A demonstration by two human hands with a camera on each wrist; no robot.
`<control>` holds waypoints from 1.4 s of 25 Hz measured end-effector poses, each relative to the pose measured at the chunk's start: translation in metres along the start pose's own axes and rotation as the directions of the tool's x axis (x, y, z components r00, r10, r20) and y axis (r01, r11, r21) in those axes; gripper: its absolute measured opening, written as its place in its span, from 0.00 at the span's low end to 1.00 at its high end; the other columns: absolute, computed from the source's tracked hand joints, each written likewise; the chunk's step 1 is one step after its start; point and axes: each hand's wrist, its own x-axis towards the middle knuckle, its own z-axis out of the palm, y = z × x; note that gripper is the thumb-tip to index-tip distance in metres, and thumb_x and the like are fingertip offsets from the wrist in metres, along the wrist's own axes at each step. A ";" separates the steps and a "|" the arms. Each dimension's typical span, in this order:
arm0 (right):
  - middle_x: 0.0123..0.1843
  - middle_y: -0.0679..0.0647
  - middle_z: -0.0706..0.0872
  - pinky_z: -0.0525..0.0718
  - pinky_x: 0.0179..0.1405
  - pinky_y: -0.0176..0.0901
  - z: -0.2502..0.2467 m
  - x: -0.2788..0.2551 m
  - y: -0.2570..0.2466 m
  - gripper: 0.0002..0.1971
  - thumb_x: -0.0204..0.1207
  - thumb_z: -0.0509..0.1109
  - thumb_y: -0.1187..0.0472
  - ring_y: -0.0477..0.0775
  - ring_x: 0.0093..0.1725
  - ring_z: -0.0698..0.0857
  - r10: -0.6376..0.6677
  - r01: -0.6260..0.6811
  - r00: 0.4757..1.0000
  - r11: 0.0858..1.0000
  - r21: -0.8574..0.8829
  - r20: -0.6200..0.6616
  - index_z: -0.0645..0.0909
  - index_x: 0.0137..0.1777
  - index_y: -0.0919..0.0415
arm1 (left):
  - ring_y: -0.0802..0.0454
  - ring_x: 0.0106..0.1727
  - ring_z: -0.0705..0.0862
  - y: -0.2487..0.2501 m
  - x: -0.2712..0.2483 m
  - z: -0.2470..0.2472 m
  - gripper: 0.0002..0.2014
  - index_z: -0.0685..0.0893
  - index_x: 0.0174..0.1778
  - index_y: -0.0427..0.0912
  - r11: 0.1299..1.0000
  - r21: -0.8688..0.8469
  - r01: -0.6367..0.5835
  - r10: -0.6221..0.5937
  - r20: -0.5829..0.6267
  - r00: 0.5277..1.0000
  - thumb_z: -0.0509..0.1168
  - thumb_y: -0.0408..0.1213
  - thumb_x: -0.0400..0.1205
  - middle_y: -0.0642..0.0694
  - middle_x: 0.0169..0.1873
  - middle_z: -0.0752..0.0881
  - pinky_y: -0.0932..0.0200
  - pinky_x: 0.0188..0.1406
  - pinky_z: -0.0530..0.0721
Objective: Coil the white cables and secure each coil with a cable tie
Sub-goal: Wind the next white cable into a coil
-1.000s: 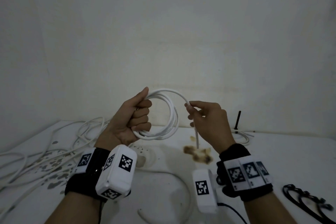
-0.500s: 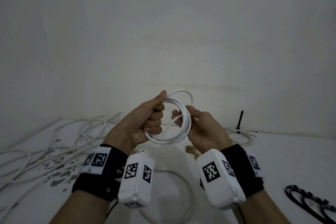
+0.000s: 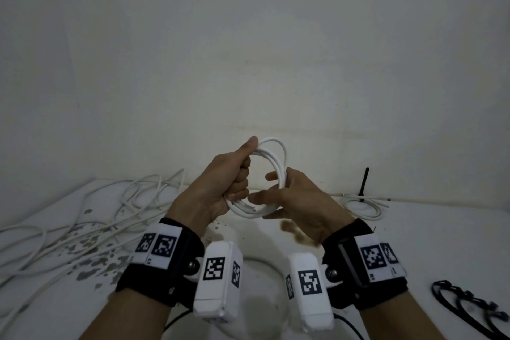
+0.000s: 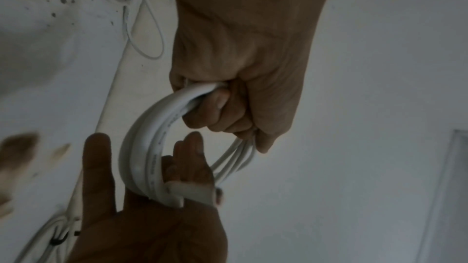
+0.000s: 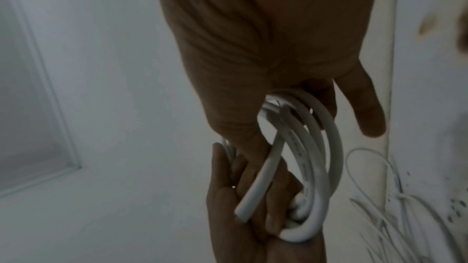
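Note:
I hold a white cable coil (image 3: 280, 163) of several loops upright above the table. My left hand (image 3: 229, 174) grips its left side in a fist, thumb on top; the left wrist view shows the same fist (image 4: 240, 87) around the bundle (image 4: 144, 147). My right hand (image 3: 298, 201) cradles the coil's lower right side, with straight, spread fingers reaching through the ring. The cut cable end (image 5: 253, 193) crosses the loops (image 5: 326, 167) and lies against the left hand's fingers (image 5: 240, 217). No cable tie is on this coil.
Loose white cables (image 3: 110, 215) sprawl over the left of the stained white table (image 3: 414, 243). A small coil (image 3: 364, 207) with an upright black tie (image 3: 364, 182) lies at the back right. Black cable ties (image 3: 469, 303) lie at the front right. A wall stands close behind.
My right hand, which pinched the cable's free end out to the right, has brought it in to the coil. Its fingers now spread through the ring. The left hand keeps its grip.

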 end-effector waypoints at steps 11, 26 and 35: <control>0.47 0.59 0.88 0.86 0.46 0.54 0.019 -0.023 -0.011 0.21 0.89 0.53 0.49 0.63 0.42 0.87 -0.187 0.339 0.940 0.461 -0.820 0.284 0.79 0.44 0.63 | 0.55 0.14 0.60 0.006 0.009 -0.019 0.22 0.69 0.29 0.46 0.992 0.033 -0.125 0.127 -0.401 0.907 0.68 0.52 0.83 0.52 0.14 0.63 0.64 0.17 0.61; 0.24 0.50 0.71 0.70 0.29 0.44 0.025 -0.018 -0.021 0.25 0.86 0.64 0.52 0.49 0.25 0.69 -0.636 0.588 0.716 0.326 -0.740 0.289 0.63 0.26 0.51 | 0.59 0.10 0.58 0.007 0.012 -0.008 0.24 0.66 0.24 0.47 0.814 -0.581 0.006 -0.105 -0.137 0.985 0.57 0.47 0.87 0.54 0.12 0.60 0.69 0.10 0.57; 0.42 0.43 0.72 0.69 0.36 0.38 0.019 -0.008 0.002 0.03 0.90 0.54 0.56 0.46 0.39 0.72 -0.661 0.624 0.698 0.374 -0.687 0.274 0.61 0.56 0.49 | 0.51 0.28 0.86 -0.001 0.012 0.000 0.23 0.79 0.39 0.40 0.780 -0.622 -0.064 0.003 -0.098 0.995 0.53 0.54 0.89 0.44 0.29 0.86 0.58 0.31 0.89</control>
